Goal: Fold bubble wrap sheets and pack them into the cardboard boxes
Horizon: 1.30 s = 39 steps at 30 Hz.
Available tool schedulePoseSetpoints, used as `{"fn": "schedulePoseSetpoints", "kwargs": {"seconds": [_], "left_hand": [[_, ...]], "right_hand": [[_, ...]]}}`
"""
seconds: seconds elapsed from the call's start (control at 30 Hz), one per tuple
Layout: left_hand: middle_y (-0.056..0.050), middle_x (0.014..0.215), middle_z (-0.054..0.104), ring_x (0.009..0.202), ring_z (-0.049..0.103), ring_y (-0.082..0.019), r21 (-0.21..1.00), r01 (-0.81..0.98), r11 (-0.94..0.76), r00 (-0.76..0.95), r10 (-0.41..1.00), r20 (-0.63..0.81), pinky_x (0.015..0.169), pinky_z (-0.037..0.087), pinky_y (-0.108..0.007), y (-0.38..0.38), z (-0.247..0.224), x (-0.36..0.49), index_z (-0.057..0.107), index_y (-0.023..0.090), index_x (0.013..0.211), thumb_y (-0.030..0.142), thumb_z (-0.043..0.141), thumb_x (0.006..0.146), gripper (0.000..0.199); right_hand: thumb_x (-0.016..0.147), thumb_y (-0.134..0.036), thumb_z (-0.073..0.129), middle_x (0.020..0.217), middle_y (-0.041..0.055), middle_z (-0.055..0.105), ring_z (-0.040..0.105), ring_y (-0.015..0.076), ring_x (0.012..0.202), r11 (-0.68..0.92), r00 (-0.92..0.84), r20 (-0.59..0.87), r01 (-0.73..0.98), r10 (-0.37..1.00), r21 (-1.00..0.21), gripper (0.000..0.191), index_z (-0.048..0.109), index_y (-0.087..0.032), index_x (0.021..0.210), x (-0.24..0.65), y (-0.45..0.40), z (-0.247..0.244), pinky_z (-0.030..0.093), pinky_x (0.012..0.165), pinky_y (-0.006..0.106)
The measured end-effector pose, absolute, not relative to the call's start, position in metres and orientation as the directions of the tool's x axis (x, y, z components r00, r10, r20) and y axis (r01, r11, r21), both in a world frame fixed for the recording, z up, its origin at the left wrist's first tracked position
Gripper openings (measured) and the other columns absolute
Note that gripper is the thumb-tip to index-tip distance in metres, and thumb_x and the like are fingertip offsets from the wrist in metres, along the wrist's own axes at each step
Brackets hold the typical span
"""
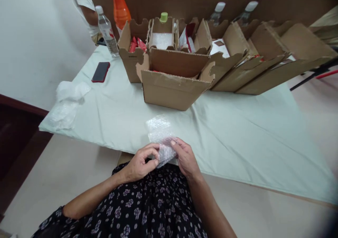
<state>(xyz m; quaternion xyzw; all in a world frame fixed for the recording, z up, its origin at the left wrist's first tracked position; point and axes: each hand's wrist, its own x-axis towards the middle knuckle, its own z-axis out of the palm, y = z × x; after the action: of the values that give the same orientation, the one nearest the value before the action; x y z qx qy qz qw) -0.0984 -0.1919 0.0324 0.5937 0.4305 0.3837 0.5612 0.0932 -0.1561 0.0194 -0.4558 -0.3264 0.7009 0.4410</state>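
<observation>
A strip of clear bubble wrap [159,126] lies over the table's front edge, its far end flat on the pale green cloth [224,135]. My left hand [143,161] pinches the left side of its near end between thumb and fingers. On the right side, my right hand [183,156] grips the same piece, thumb on top. The near end looks folded or doubled between my hands; whether anything is inside it I cannot tell. Straight ahead of the wrap stands an open cardboard box [169,90] with something red inside.
Behind stand several open cardboard boxes [227,67] in a row. At the left are a dark phone [100,72], crumpled bubble wrap [67,105], a clear water bottle [107,31] and an orange drink bottle [121,7]. Another person's arm [89,16] shows at the back left.
</observation>
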Motion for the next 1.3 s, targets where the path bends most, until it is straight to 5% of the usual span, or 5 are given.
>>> {"fn": "schedulePoseSetpoints", "kwargs": {"seconds": [0.23, 0.47, 0.67, 0.97, 1.3], "left_hand": [[-0.007, 0.129, 0.071, 0.122, 0.063, -0.024, 0.979, -0.189, 0.076, -0.169, 0.980, -0.109, 0.107, 0.045, -0.036, -0.196, 0.009, -0.103, 0.067, 0.022, 0.094, 0.031, 0.067, 0.094, 0.009], [-0.004, 0.124, 0.072, 0.115, 0.068, -0.021, 0.968, -0.248, 0.028, -0.398, 0.908, -0.128, 0.107, 0.049, -0.037, -0.198, 0.023, -0.117, 0.062, 0.024, 0.094, 0.040, 0.067, 0.093, 0.017], [-0.005, 0.084, 0.075, 0.087, 0.071, -0.022, 0.946, 0.105, 0.306, 0.139, 0.937, -0.319, 0.085, 0.055, -0.034, -0.227, 0.022, -0.160, 0.069, 0.018, 0.078, 0.031, 0.069, 0.086, 0.015], [-0.023, 0.155, 0.050, 0.127, 0.061, -0.036, 0.962, 0.132, 0.241, -0.011, 0.970, -0.242, 0.088, 0.058, -0.043, -0.162, 0.045, -0.127, 0.035, 0.019, 0.158, 0.048, 0.081, 0.074, 0.101], [0.006, 0.066, 0.063, 0.060, 0.062, -0.012, 0.948, -0.107, 0.300, -0.251, 0.914, -0.318, 0.066, 0.052, -0.026, -0.156, 0.038, -0.126, 0.065, 0.015, 0.115, 0.034, 0.074, 0.068, 0.051]], "right_hand": [[0.072, -0.043, 0.088, 0.113, 0.0053, 0.078, 0.071, 0.0253, 0.106, -0.414, -0.327, -0.302, -0.366, 0.896, -0.834, 0.050, 0.075, -0.024, 0.117, 0.086, -0.164, 0.023, 0.052, 0.103, 0.042], [0.083, -0.039, 0.072, 0.094, 0.0044, 0.080, 0.069, 0.0209, 0.088, -0.255, -0.129, -0.242, -0.096, 0.962, -0.962, 0.022, 0.079, -0.022, 0.094, 0.073, -0.162, 0.002, 0.054, 0.086, 0.035], [0.084, -0.028, 0.057, 0.077, 0.0023, 0.074, 0.066, 0.0200, 0.076, -0.060, -0.152, -0.097, 0.231, 0.984, -0.971, 0.020, 0.074, -0.019, 0.079, 0.110, -0.125, 0.030, 0.050, 0.074, 0.031], [0.089, -0.009, 0.045, 0.110, 0.0071, 0.080, 0.072, 0.0220, 0.093, 0.434, -0.569, -0.099, 0.717, 0.816, -0.546, 0.039, 0.077, -0.021, 0.107, 0.109, -0.116, 0.080, 0.050, 0.081, 0.031], [0.095, -0.032, 0.049, 0.081, 0.0029, 0.072, 0.061, 0.0151, 0.068, 0.170, -0.442, -0.081, 0.498, 0.893, -0.851, 0.028, 0.074, -0.018, 0.099, 0.156, -0.092, 0.073, 0.049, 0.067, 0.028]]}}
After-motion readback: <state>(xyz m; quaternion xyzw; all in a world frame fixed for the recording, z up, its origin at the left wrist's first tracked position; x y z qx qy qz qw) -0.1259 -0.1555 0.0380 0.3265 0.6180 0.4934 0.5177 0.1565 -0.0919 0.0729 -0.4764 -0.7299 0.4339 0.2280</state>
